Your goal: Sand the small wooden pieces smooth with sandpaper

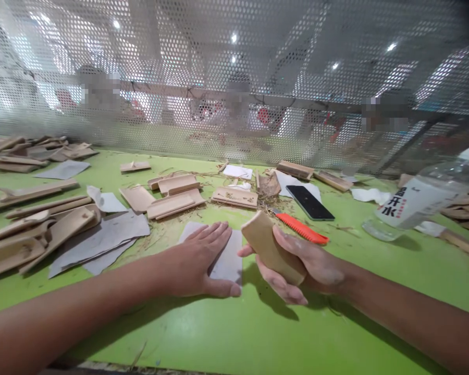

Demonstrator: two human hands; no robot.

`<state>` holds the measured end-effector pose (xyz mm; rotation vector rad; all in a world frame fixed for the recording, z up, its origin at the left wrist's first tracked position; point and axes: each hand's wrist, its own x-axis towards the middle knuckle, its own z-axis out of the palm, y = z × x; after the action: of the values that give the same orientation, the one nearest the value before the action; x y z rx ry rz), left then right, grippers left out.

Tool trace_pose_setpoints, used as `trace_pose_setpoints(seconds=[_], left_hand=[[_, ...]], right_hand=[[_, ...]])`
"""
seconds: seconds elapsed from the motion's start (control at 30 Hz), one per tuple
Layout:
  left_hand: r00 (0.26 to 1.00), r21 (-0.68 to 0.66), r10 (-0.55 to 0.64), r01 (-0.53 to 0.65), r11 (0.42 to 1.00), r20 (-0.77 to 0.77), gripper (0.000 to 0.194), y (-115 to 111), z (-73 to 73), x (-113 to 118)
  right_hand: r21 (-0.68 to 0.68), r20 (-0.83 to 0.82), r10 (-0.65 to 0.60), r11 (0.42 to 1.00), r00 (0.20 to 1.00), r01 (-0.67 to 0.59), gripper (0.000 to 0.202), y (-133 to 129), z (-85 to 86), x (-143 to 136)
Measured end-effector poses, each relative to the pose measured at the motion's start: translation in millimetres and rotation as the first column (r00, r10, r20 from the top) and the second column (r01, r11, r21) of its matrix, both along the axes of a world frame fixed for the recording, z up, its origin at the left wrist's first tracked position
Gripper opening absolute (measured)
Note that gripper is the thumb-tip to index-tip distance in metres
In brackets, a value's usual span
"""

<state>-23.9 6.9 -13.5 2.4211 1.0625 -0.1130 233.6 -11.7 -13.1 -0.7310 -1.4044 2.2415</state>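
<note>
My left hand (197,260) lies flat, palm down, on a grey sheet of sandpaper (230,258) on the green table (234,328). My right hand (300,268) grips a tan wooden piece (268,245), tilted with its rounded end up, just right of the sandpaper and above the table. An orange-handled knife (301,228) lies right behind that hand.
Piles of wooden pieces (35,229) and grey sandpaper sheets (101,239) cover the left side. More wooden pieces (175,200) lie mid-table, with a black phone (310,202) and a lying plastic bottle (418,200) to the right. A perforated metal screen (234,83) closes the far edge; people sit beyond it.
</note>
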Motion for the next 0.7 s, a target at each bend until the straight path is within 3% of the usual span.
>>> trace_pose_setpoints(seconds=[0.27, 0.33, 0.37, 0.4, 0.47, 0.5, 0.6, 0.7], left_hand=[[0.998, -0.005, -0.008, 0.008, 1.000, 0.057, 0.113, -0.5, -0.8, 0.0], [0.999, -0.002, -0.011, 0.011, 1.000, 0.048, 0.115, -0.6, -0.1, -0.6], [0.999, -0.001, -0.009, 0.009, 1.000, 0.041, 0.116, -0.9, 0.3, -0.7], [1.000, -0.001, -0.004, 0.004, 1.000, 0.030, 0.118, -1.4, 0.7, -0.7], [1.000, -0.003, 0.012, -0.012, 1.000, -0.003, 0.122, -2.9, 1.1, 0.1], [1.000, -0.005, 0.020, -0.020, 1.000, -0.017, 0.124, -3.9, 1.0, 0.7], [0.999, 0.002, 0.026, -0.026, 1.000, -0.022, 0.125, -5.8, -0.1, 1.7], [1.000, 0.000, 0.019, -0.019, 1.000, -0.012, 0.124, -2.6, 1.3, -1.8]], right_hand=[[0.000, 0.049, 0.054, 0.999, 0.997, -0.054, 0.071, -1.3, 0.1, -2.2], [0.165, 0.165, 0.000, 0.986, 0.986, -0.027, 0.077, 1.9, -0.4, -1.4], [0.309, 0.256, -0.070, 0.951, 0.964, -0.013, 0.076, 4.3, -0.9, -1.0], [0.471, 0.346, -0.166, 0.882, 0.923, -0.018, 0.072, 7.1, -1.7, -0.5], [0.735, 0.465, -0.373, 0.668, 0.802, -0.116, 0.061, 12.8, -4.4, 0.0], [0.806, 0.491, -0.449, 0.560, 0.747, -0.193, 0.058, 15.4, -6.2, 0.0], [0.862, 0.507, -0.563, 0.320, 0.653, -0.393, 0.058, 20.4, -12.7, -1.3], [0.862, 0.474, -0.609, 0.174, 0.636, -0.476, 0.058, 21.2, -17.7, -3.9]])
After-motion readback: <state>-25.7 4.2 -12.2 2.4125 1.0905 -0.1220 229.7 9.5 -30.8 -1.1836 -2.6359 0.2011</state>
